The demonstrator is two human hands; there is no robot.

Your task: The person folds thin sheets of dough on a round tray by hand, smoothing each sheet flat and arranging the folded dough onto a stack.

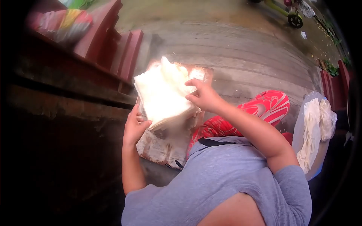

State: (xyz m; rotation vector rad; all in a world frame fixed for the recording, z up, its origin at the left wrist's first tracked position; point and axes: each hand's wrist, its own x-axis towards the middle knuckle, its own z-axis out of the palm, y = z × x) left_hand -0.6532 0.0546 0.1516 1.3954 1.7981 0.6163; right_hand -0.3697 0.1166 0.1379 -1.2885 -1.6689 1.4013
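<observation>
A thick square stack of thin, floppy white sheets point(162, 100) lies on a worn, white-dusted board point(156, 148) in front of me. Bright glare washes out its surface, so the material cannot be told. At the far edge, part of a sheet point(170, 71) stands up in a fold. My left hand point(132, 128) grips the near left corner, thumb on top and fingers along the side. Over the right edge is my right hand point(206, 96), its thumb and index finger apart beside the raised fold. Whether those fingertips touch a sheet cannot be made out.
Dark red wooden framing point(109, 49) runs along the left, with a colourful bag point(64, 24) on it. To my right, a pale tub point(303, 139) holds off-white cloth-like strips and a plastic bag point(327, 118). A wheeled green-yellow vehicle point(283, 9) stands beyond the paving.
</observation>
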